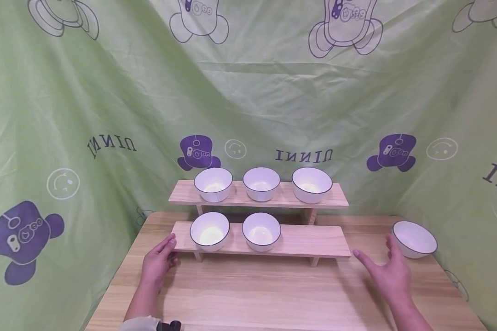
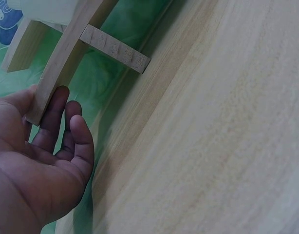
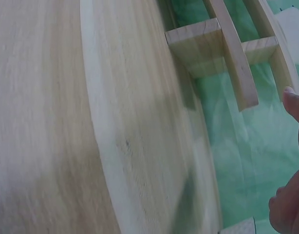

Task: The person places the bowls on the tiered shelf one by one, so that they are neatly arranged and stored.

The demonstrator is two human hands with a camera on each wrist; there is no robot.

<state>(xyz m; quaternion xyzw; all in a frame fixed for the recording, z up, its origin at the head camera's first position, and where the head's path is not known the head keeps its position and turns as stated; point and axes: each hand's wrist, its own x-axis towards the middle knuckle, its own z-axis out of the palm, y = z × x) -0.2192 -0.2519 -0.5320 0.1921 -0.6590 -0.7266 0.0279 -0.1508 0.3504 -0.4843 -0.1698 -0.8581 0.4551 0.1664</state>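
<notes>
My left hand (image 1: 156, 264) grips the left end of the lower board of a two-tier wooden shelf (image 1: 310, 241). The left wrist view shows the thumb on one face of that board (image 2: 54, 73) and the fingers curled under the other. My right hand (image 1: 391, 276) is held with thumb and fingers spread, off the shelf's right end. Its fingertips come right at the left rim of a white bowl (image 1: 416, 239) with a dark rim, on the table's right side. Two similar bowls, a left one (image 1: 210, 232) and a middle one (image 1: 262, 233), sit on the lower board.
Three more white bowls, left (image 1: 213, 185), middle (image 1: 261, 185) and right (image 1: 312, 185), line the upper board (image 1: 340, 197). The shelf stands at the back of a wooden table (image 1: 252, 294). A green printed cloth (image 1: 252, 101) hangs behind and on both sides.
</notes>
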